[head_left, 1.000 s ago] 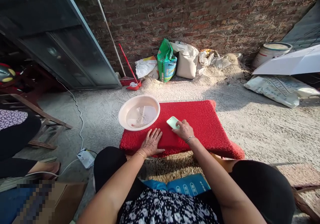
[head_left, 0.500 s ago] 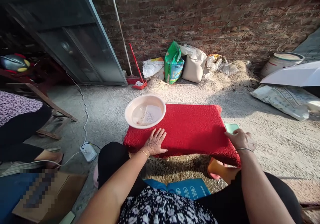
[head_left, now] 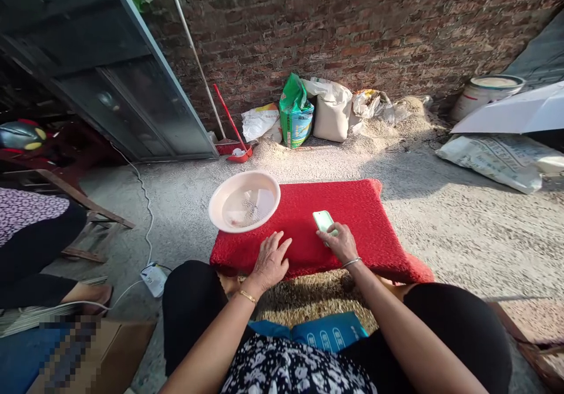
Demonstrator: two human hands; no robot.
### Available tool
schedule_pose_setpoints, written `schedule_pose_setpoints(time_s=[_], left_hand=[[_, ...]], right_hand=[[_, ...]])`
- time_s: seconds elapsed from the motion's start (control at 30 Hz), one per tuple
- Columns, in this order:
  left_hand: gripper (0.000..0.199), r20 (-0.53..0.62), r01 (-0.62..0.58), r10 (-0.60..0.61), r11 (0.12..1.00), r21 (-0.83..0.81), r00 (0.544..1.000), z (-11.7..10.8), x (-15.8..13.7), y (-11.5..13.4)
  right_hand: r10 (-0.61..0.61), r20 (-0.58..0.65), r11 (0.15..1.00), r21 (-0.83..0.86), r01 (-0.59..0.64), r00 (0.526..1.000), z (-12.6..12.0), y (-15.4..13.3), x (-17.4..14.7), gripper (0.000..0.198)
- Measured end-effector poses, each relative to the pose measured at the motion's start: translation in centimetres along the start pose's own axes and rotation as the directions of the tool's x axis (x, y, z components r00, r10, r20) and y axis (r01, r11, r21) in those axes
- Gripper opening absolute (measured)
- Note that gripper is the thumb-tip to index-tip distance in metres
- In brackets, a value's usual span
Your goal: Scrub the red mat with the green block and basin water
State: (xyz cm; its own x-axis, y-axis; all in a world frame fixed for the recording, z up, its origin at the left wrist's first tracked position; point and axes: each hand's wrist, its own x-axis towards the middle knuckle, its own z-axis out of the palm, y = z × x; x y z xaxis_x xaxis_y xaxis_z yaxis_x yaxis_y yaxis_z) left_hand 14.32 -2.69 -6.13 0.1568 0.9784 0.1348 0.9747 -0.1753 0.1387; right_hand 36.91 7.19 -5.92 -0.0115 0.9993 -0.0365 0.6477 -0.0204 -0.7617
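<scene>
My right hand (head_left: 341, 244) grips a pale green, phone-sized slab with rounded corners (head_left: 323, 220) between thumb and fingers, over the red fleecy cloth (head_left: 335, 200). What kind of thing it is cannot be made out. My left hand (head_left: 271, 259) has its fingers spread, at the cloth's near edge; whether it touches the cloth is unclear. Just beyond the left fingers, a pale pink basin (head_left: 214, 209) holding water sits on the cloth's left end. Something submerged in the basin is hard to make out.
Sacks (head_left: 332, 115) and a red dustpan (head_left: 240, 154) stand along the brick wall. A white power strip (head_left: 154, 279) with its cable lies on the ground at left, near another person's leg (head_left: 39, 282). A white umbrella (head_left: 515, 114) is at right.
My right hand has brought the pale green slab leftward from beyond the cloth's right edge to over the cloth. My left hand has lifted slightly from lying flat. The view has shifted a little.
</scene>
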Motion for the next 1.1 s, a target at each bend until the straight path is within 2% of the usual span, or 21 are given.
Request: schedule_pose_setpoints(time_s=[0.07, 0.13, 0.27, 0.4, 0.6, 0.67, 0.73, 0.8, 0.87, 1.0, 1.1], left_hand=[[0.050, -0.057, -0.017, 0.017, 1.000, 0.005, 0.998, -0.4, -0.2, -0.5], [0.039, -0.107, 0.029, -0.025, 0.999, 0.040, 0.994, -0.5, -0.8, -2.1], [0.028, -0.219, 0.252, -0.223, 0.961, 0.111, 0.950, -0.4, -3.3, -6.6], [0.027, -0.264, 0.479, -0.441, 0.872, 0.101, 0.858, -0.4, -4.5, -9.6], [0.038, -0.326, 0.723, -0.674, 0.689, 0.047, 0.663, 0.7, -2.8, -11.3], [0.039, -0.306, 0.748, -0.704, 0.663, 0.039, 0.640, 1.2, -2.7, -11.5], [0.039, -0.275, 0.745, -0.709, 0.666, 0.041, 0.650, 1.3, -2.8, -11.6], [0.039, -0.244, 0.733, -0.704, 0.678, 0.046, 0.667, 1.2, -3.0, -11.7], [0.041, -0.215, 0.724, -0.700, 0.688, 0.053, 0.681, 0.9, -3.1, -11.7], [0.043, -0.158, 0.713, -0.698, 0.699, 0.065, 0.699, 0.1, -3.0, -11.4], [0.043, -0.117, 0.704, -0.695, 0.708, 0.066, 0.710, -0.5, -2.9, -11.1]], right_hand=[[0.013, -0.009, 1.000, -0.008, -0.013, 1.000, -0.8, 0.1, 0.6, 0.036], [0.015, -0.008, 1.000, -0.027, -0.015, 1.000, -1.5, 0.3, 0.8, 0.037], [-0.056, 0.030, 0.995, -0.085, 0.058, 0.998, -1.2, 0.1, -0.2, 0.037], [-0.208, 0.124, 0.958, -0.174, 0.228, 0.970, 1.4, -1.8, -2.3, 0.032], [-0.402, 0.321, 0.821, -0.287, 0.493, 0.857, 7.3, -8.2, -5.1, 0.031], [-0.421, 0.385, 0.782, -0.305, 0.544, 0.821, 8.9, -10.1, -5.5, 0.033], [-0.418, 0.423, 0.745, -0.346, 0.570, 0.803, 9.8, -11.0, -5.4, 0.033], [-0.382, 0.421, 0.731, -0.407, 0.548, 0.823, 9.7, -10.8, -4.8, 0.031], [-0.307, 0.382, 0.751, -0.464, 0.469, 0.872, 8.7, -9.5, -3.9, 0.031], [-0.082, 0.223, 0.831, -0.522, 0.190, 0.971, 5.4, -5.9, -2.3, 0.037], [0.011, 0.114, 0.888, -0.458, 0.042, 0.993, 4.4, -4.9, -2.0, 0.039]])
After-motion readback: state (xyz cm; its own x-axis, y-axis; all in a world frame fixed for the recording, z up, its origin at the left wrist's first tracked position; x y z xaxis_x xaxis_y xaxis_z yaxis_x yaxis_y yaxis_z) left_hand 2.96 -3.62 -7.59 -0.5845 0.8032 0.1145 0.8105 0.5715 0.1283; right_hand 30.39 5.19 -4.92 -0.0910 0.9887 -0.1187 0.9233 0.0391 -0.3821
